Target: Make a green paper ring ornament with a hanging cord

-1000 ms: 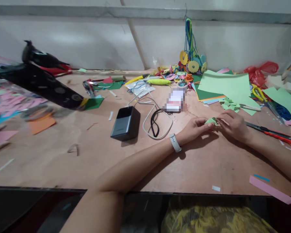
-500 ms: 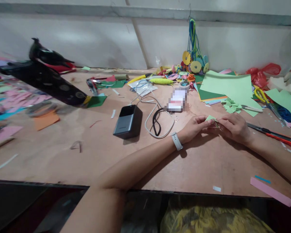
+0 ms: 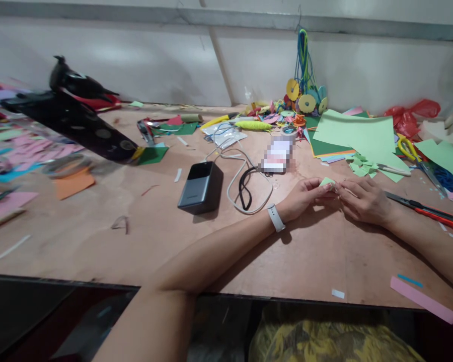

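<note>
Between my two hands is a small piece of light green paper (image 3: 326,181). My left hand (image 3: 305,197), with a white band on its wrist, pinches the paper between thumb and fingers. The fingertips of my right hand (image 3: 364,200) are closed against the paper's right edge; what exactly they grip is mostly hidden. Just beyond the right hand lies a heap of small green paper pieces (image 3: 361,165), with a white-handled tool (image 3: 394,170) beside it. A cutter with black and orange parts (image 3: 428,208) rests to the right of my right wrist.
A power bank (image 3: 201,187) with a white cable (image 3: 270,193) and a phone (image 3: 277,155) lie left of my hands. Large green sheets (image 3: 357,130) and yellow-handled scissors (image 3: 409,148) are at the back right. A black bird figure (image 3: 81,83) stands at the left. A pink strip (image 3: 425,300) overhangs the front edge.
Both hands stay around the green paper, with small finger movements; my right fingers have shifted slightly. The whole view has drifted a little.
</note>
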`<state>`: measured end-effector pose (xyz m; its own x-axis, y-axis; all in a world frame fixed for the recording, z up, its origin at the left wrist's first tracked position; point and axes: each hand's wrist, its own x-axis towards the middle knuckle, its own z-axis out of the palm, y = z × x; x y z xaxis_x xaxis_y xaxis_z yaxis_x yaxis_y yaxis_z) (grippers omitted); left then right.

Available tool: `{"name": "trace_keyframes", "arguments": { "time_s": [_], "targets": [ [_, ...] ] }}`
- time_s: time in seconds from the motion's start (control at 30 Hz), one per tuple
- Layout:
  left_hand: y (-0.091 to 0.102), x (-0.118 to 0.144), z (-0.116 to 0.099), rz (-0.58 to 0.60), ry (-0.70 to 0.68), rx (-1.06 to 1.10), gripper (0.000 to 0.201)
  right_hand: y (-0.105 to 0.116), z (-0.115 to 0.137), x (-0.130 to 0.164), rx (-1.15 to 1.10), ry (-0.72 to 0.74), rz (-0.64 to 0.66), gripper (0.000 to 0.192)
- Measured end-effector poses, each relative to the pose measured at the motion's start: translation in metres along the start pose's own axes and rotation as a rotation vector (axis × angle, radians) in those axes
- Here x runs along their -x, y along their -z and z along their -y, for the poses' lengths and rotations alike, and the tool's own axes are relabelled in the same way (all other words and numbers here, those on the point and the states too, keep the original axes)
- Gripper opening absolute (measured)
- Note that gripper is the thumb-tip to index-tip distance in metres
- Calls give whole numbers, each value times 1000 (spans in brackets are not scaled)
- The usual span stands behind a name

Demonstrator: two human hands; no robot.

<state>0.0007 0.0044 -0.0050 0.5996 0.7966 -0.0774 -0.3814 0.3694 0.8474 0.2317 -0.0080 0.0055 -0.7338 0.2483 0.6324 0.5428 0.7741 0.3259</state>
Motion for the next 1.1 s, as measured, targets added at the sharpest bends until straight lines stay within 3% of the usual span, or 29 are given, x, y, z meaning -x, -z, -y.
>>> {"name": "trace_keyframes", "arguments": {
  "time_s": [0.13,0.27,0.53,0.67,0.77,0.9,1.0,1.1],
  "targets": [
    [-2,2,-3,-8,4,-14,36,-2,-2,6,-103,-24,-17,37],
    [-5,3,-5,3,15,-12,36,-2,-1,9,-218,-100,47,37],
    [-11,9,-7,-11,8,-72,40,-4,-3,5,-356,-204,-11,16],
    [-9,9,-7,-26,-62,-234,41,2,-14,3,-535,-294,202,26],
    [-4,6,-8,92,-181,-520,37,12,-22,-1,-650,-381,394,30],
    [1,4,-9,226,-331,-803,32,23,-26,-7,-824,-408,543,26],
    [3,3,-8,279,-329,-862,34,23,-23,-10,-906,-467,559,25],
    [4,3,-6,211,-332,-853,33,17,-12,-10,-906,-631,428,23]
  ]
}}
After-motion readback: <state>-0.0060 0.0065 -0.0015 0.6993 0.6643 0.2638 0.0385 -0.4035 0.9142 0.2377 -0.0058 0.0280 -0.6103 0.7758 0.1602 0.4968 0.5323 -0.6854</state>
